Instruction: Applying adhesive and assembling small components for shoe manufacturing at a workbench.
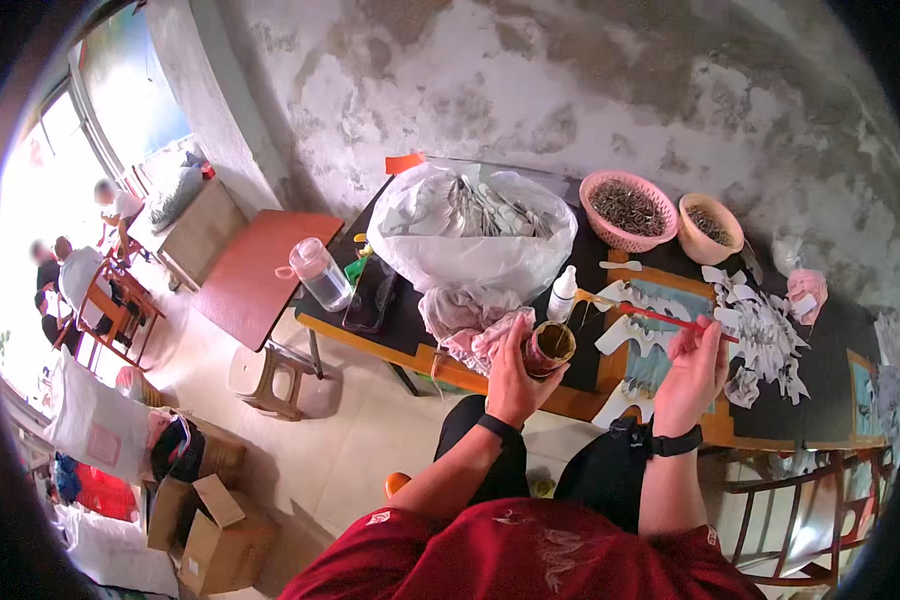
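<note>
The left hand [515, 385] is curled round the side of a small open can [538, 362], fingers and thumb closed on it, its mouth tipped up and its inner wall stained yellowish brown. The right hand [695, 372] pinches a slim red brush [670, 319] between thumb and fingertips, the brush slanting leftward toward the can, its tip apart from the can's rim. The can is held at the front edge of the bench [425, 361], near the middle of its length; the brush is over the bench, farther right.

Just beyond the can stands a white bottle [563, 294], and to its left a crumpled pink cloth [470, 318] reaches the front edge. Under and beside the brush, flat white cut-out pieces [633, 336] lie on a bluish panel; a heap of similar pieces [760, 325] spreads toward the bench's right end.

Along the back edge, by the wall, stand a big clear plastic bag [410, 245] of pale pieces, a pink basket [610, 226] and a smaller peach basket [708, 251], both baskets filled with small dark bits. Toward the front left corner are a black tray-like object [370, 297] and a clear pink-lidded water bottle [320, 280]. A plastic stool [267, 380] stands on the floor beyond that corner.
</note>
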Demonstrator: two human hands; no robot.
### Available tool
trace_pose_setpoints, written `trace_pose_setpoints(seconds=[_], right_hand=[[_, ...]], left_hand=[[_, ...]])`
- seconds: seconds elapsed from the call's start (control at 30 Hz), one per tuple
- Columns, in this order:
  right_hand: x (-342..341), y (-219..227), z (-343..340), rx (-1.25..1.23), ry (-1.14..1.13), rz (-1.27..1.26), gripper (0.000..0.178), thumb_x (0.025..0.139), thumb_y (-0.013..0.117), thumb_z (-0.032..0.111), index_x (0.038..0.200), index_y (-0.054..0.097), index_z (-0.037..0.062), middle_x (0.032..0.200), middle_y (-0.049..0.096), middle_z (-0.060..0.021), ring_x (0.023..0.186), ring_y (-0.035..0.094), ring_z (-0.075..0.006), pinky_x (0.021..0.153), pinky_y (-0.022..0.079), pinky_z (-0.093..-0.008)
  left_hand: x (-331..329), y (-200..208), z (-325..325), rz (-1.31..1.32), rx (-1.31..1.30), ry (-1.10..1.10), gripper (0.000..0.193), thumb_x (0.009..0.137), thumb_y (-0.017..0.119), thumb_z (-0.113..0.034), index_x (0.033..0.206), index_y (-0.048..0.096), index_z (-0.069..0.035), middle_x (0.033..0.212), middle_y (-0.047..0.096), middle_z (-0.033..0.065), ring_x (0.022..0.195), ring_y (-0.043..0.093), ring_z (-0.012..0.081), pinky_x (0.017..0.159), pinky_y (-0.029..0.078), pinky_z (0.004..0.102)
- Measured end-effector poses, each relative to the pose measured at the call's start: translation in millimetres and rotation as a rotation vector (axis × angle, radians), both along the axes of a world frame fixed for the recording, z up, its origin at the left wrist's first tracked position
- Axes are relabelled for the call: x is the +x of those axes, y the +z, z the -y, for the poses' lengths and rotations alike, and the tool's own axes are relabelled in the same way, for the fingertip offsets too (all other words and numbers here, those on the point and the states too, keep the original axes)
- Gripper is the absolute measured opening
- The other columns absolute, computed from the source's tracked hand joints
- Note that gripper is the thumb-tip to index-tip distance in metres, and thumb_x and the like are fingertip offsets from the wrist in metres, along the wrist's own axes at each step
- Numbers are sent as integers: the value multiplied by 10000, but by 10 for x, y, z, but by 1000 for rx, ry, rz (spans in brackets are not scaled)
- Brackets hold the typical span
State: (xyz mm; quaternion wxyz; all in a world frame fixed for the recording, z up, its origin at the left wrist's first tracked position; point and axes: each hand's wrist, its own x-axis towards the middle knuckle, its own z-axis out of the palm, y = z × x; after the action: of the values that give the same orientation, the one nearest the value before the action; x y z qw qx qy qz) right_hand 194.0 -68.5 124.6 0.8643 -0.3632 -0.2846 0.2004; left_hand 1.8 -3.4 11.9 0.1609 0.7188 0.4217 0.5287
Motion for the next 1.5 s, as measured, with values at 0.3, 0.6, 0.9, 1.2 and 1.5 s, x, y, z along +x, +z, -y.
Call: trace_pose_setpoints(seconds=[0.3, 0.6, 0.9, 1.2, 1.5], right_hand=[[-58, 356, -62, 77, -26, 65, 250, 1010, 590, 282, 1034, 623, 36, 840, 656, -90, 689, 545, -138, 643, 391, -279], [30, 537, 32, 192, -185, 265, 194, 1015, 556, 195, 1083, 569, 14, 866, 670, -126, 698, 596, -170, 718, 443, -298], [798, 117, 678, -176, -408, 525, 101, 956, 624, 53, 1013, 605, -28, 885, 677, -95, 810, 650, -136, 732, 510, -258], [1019, -436, 780, -488, -383, 808, 66, 906, 683, 38, 937, 639, -1, 887, 694, -88, 756, 662, -182, 701, 507, -281], [939, -564, 737, -555, -438, 1204, 85, 845, 702, 39, 890, 634, 64, 802, 677, -89, 705, 621, -316, 670, 469, -396]], left_hand=[[-20, 5, 16, -50, 36, 35, 1016, 706, 878, -273, 1483, 294, 21, 1349, 534, 204, 1159, 578, 350, 994, 461, 417], [-17, 24, -24, -1, -61, -23, 986, 696, 879, -262, 1451, 336, 66, 1296, 575, 235, 1199, 568, 381, 1016, 453, 408], [15, -34, -17, 75, 95, 11, 1007, 568, 949, -307, 1386, 441, -11, 1317, 558, 177, 1220, 531, 343, 1046, 411, 448], [479, 410, 190, -196, 187, -568, 600, 785, 807, -254, 1274, 540, -29, 1242, 602, 172, 1164, 544, 354, 976, 452, 448], [922, 287, -33, -446, -72, -504, 644, 884, 720, -369, 1355, 462, -12, 1295, 567, 238, 1236, 508, 438, 1056, 418, 474]])
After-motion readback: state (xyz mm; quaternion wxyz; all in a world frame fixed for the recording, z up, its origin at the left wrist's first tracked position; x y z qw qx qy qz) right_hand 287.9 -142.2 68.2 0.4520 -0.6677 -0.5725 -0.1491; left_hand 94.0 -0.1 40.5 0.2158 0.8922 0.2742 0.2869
